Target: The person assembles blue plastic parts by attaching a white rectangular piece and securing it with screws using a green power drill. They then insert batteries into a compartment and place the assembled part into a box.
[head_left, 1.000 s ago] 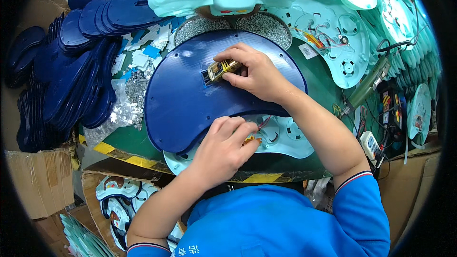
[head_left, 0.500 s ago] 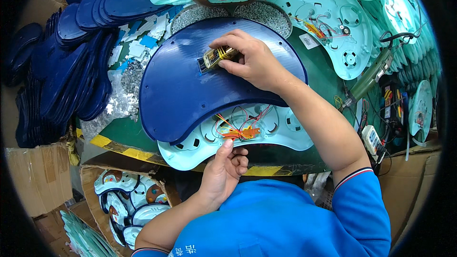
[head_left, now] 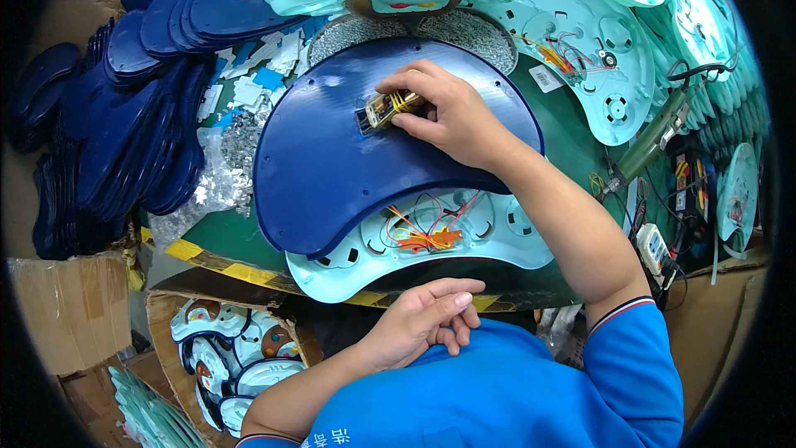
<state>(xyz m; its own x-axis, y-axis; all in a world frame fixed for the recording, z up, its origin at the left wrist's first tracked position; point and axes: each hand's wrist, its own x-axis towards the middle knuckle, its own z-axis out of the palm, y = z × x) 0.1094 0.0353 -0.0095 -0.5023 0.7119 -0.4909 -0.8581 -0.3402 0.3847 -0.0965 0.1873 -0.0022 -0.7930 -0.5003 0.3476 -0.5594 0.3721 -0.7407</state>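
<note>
A dark blue curved panel (head_left: 332, 174) lies tilted over a pale teal plastic shell (head_left: 514, 245), hiding its far part. My right hand (head_left: 452, 112) closes its thumb and fingers round a small gold-coloured block with a yellow band (head_left: 393, 109); it looks like a battery pack, though I cannot be sure. One end of the block meets the small rectangular opening in the panel. Red and yellow wires run to an orange part (head_left: 431, 239) in the shell. Below the shell's near edge, my left hand (head_left: 427, 315) is empty, its index finger stretched out and the others loosely bent.
Dark blue panels (head_left: 124, 141) are stacked at left beside loose metal bits and white and blue pieces. Behind are bowls of screws (head_left: 468, 33) and a teal shell standing on edge. At right lie a wired shell (head_left: 597, 58), a green tool (head_left: 651, 145) and a meter (head_left: 653, 249).
My left hand has dropped away from the shell's near edge toward my body, and its index finger has straightened. The right hand keeps the block at the opening. The whole view has shifted slightly.
</note>
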